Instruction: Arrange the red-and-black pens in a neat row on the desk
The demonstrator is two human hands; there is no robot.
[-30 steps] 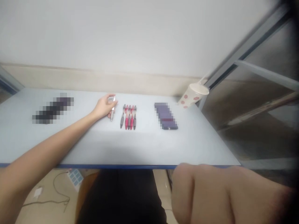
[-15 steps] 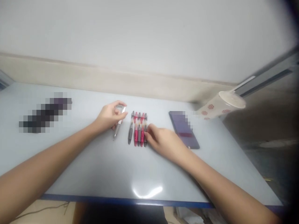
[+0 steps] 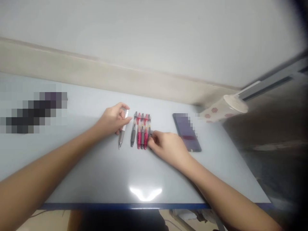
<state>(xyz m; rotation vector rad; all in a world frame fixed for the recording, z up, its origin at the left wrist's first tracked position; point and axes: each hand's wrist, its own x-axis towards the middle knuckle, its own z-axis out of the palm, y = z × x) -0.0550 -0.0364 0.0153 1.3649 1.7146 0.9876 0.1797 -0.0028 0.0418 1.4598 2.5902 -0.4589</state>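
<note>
Left hand (image 3: 112, 121) fingers pinch pen (image 3: 122, 131), tip toward body, axis front-to-back; right fingers (image 3: 154, 138) unclear.

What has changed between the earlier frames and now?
The right hand has come forward from the near edge of the table; its fingertips now reach the end of the row of red-and-grey pens. The left hand still holds the white-and-grey pen; the dark phone and white flowered paper cup stayed put.

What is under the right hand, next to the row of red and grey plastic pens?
The right hand covers the lower end of the rightmost grey pen; anything beneath its palm is hidden.
</note>
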